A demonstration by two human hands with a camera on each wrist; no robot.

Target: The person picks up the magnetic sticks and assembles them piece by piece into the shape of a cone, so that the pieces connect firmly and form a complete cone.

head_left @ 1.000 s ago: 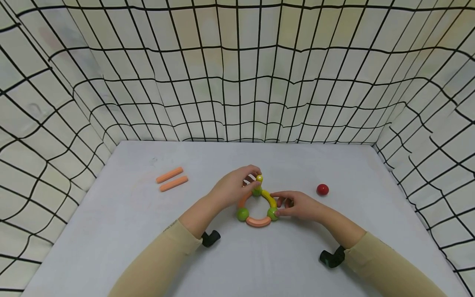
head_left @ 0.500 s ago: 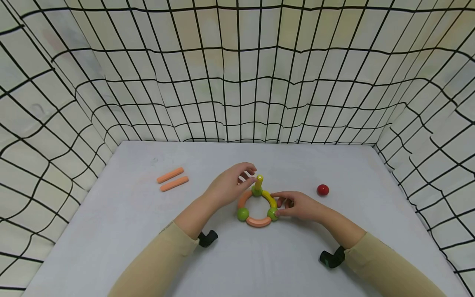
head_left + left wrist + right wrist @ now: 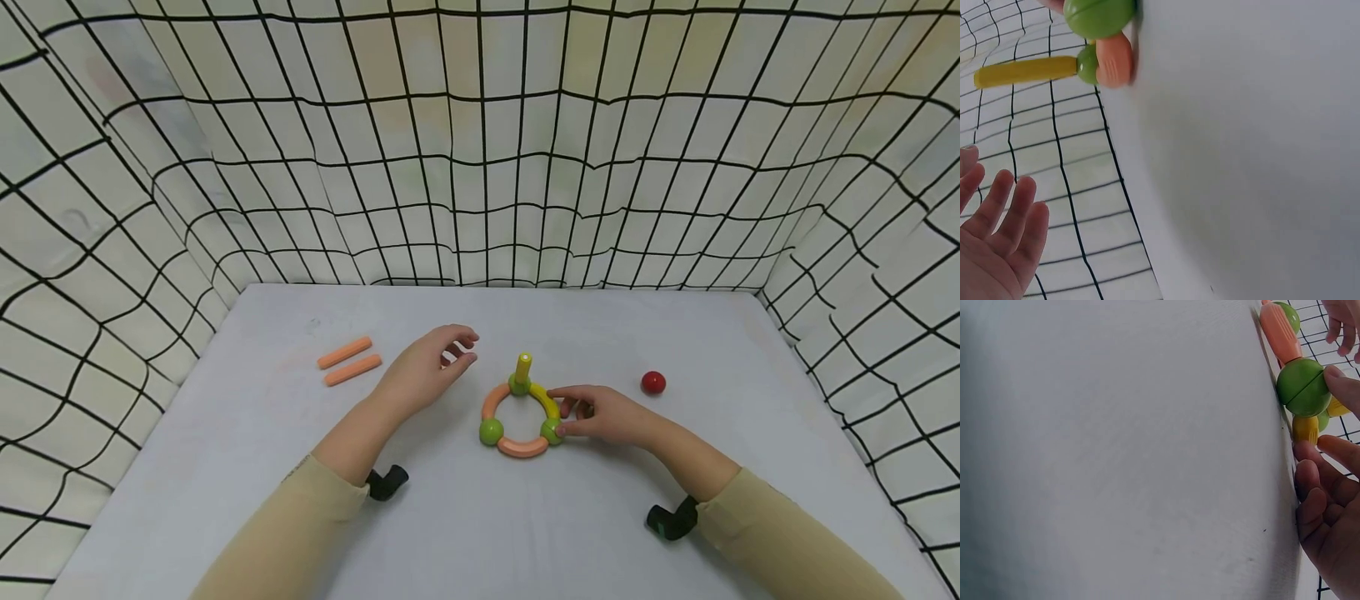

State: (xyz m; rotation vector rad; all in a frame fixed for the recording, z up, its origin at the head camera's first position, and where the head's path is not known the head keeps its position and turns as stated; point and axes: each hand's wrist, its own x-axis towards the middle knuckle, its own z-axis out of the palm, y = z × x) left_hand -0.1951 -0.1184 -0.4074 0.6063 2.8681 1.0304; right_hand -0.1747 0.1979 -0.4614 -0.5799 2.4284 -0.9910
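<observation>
A toy ring of green balls [image 3: 491,432] and curved rods lies on the table, with two orange rods [image 3: 522,447] and one yellow rod [image 3: 546,402]. From the far ball [image 3: 519,385] a straight yellow rod [image 3: 523,367] stands up. My right hand [image 3: 609,414] holds the ring at its right side: the thumb is on the near right ball [image 3: 1304,387], the forefinger at the curved yellow rod, the other fingers curled in. My left hand [image 3: 429,367] hovers left of the ring, holding nothing, its fingers loosely bent and apart from the upright rod [image 3: 1025,72].
Two straight orange rods [image 3: 352,370] lie side by side at the left. A red ball [image 3: 653,382] sits to the right, beyond my right hand. Black netting [image 3: 483,167] over white walls encloses the back and sides of the white table [image 3: 517,533].
My left hand has let go of the upright yellow rod and moved away to the left. The rod still stands on the far ball. My right hand has stayed on the ring.
</observation>
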